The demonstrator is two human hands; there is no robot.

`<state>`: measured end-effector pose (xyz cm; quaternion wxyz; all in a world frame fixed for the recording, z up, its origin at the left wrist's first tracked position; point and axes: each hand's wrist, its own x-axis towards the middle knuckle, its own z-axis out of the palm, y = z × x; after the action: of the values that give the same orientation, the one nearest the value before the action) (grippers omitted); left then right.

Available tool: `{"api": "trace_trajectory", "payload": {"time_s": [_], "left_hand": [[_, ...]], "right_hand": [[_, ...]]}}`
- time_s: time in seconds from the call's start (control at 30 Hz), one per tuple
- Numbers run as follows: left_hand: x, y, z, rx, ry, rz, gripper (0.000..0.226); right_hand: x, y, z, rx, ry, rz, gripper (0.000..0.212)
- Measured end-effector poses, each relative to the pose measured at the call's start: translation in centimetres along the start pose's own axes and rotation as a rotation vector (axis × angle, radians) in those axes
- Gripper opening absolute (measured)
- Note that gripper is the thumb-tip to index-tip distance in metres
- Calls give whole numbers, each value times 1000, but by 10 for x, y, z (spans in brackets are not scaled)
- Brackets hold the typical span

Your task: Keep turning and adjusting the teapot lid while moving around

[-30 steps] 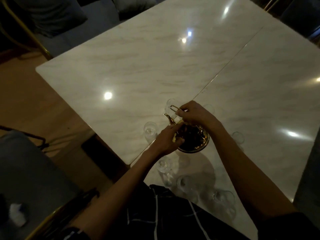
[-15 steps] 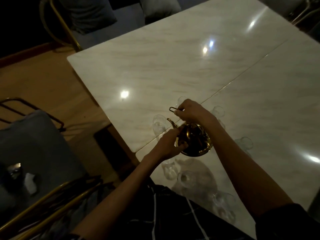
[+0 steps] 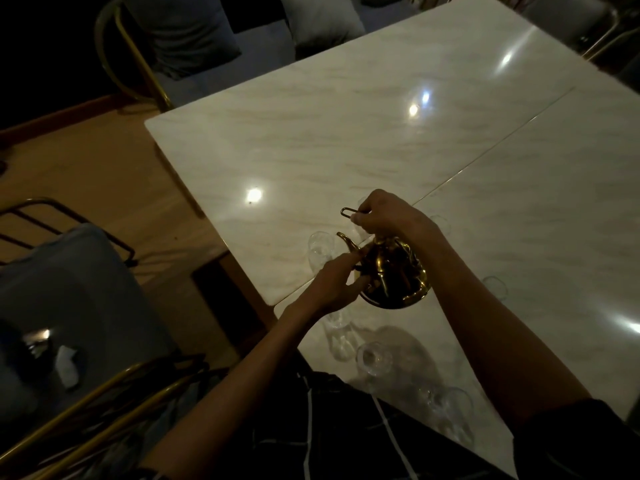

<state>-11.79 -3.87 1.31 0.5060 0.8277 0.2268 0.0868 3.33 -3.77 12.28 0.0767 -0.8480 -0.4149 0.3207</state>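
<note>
From the head camera, a gold teapot (image 3: 393,275) sits, or is held just above, the near part of a pale marble tabletop (image 3: 346,140), close to the seam where two slabs meet; the dim light does not show whether its base touches. The right hand (image 3: 384,214) is curled closed around the top of the teapot's looped handle (image 3: 348,212), which rises over the body. The left hand (image 3: 334,284) comes in from the side with its fingers fairly straight, the fingertips pressing against the body just below the curved spout (image 3: 346,240), steadying it rather than gripping. Clear stemmed glasses ring the pot: one (image 3: 320,249) just beyond the spout, one (image 3: 374,358) near the table edge, another (image 3: 450,403) nearer still, and one (image 3: 495,287) to the right. As far as can be judged, all the glasses look empty and the pot is roughly upright, so any pouring seems not yet begun. A gold-framed chair (image 3: 138,57) stands at the far corner.
</note>
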Motion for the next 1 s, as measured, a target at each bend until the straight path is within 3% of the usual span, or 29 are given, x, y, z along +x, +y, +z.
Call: {"api": "trace_trajectory", "payload": {"time_s": [0.53,1.0], "left_hand": [[0,7,-7,10,-27,18,74],[-1,5,-6,29,-35,-3,74]], "right_hand": [[-10,-8,-14,9,8,-11,32],[-14,-10,-11,14,-8,-4,31]]}}
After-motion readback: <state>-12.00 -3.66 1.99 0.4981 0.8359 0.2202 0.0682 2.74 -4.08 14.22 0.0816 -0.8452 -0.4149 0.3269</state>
